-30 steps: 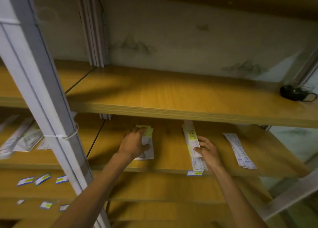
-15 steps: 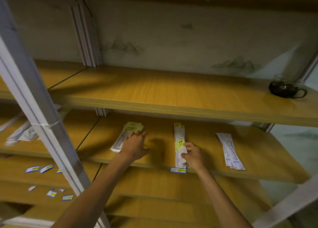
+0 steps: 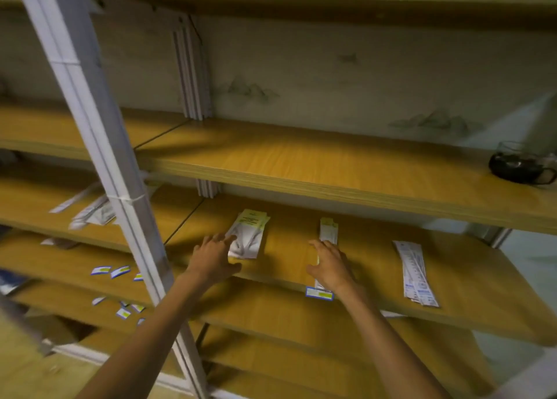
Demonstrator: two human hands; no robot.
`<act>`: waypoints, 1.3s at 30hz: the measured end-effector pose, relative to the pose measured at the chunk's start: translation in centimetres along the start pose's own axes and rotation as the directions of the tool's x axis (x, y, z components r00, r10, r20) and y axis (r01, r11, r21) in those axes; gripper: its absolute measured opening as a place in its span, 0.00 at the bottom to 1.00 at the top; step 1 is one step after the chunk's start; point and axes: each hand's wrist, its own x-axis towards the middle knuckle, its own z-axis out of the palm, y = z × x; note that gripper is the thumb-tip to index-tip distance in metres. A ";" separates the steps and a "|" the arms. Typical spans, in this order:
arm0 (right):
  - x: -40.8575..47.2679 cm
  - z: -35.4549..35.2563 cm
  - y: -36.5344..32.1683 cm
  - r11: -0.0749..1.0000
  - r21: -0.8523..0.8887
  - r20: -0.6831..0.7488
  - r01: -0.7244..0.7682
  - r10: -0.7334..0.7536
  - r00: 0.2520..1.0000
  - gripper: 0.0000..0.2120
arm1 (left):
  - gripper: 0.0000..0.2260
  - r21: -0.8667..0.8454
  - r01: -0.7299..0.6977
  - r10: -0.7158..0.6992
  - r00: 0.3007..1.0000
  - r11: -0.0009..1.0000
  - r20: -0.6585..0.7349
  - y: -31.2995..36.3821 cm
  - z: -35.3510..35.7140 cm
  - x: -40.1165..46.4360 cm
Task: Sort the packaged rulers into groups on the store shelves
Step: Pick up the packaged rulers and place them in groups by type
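Observation:
Three groups of packaged rulers lie on the middle wooden shelf [image 3: 283,266]. A short wide pile with yellow header cards [image 3: 250,232] is at the left; my left hand [image 3: 212,255] lies flat beside it, fingertips touching its left edge. A narrow long pile [image 3: 328,234] runs front to back in the middle; my right hand [image 3: 330,264] rests flat over its near half with fingers spread. A third white pile [image 3: 416,272] lies untouched at the right.
A white metal upright [image 3: 99,145] crosses the left foreground. More ruler packs [image 3: 90,210] lie on the shelf section beyond it. Small blue-and-yellow price tags [image 3: 110,271] are scattered on the lower left shelves. A dark glass cup [image 3: 523,166] stands on the upper shelf at right.
My left hand has slid the wide pile straighter and now lies at its left side. My right hand has moved from the narrow pile's front end to lie flat on it.

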 end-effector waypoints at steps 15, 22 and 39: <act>-1.2 8.2 -19.6 0.908 -0.129 0.179 0.398 -0.374 0.910 0.29 | 0.32 -0.027 0.288 -0.290 0.955 0.957 -0.058 -18.0 -4.6 -10.7; -3.0 14.0 -30.6 0.873 -0.109 0.213 0.476 -0.447 0.869 0.29 | 0.34 -0.010 0.347 -0.347 0.936 0.938 -0.053 -29.1 -6.3 -15.1; 4.9 23.9 -45.4 0.880 -0.113 0.272 0.461 -0.419 0.866 0.29 | 0.34 -0.024 0.374 -0.375 0.924 0.927 -0.072 -47.9 -7.8 -9.4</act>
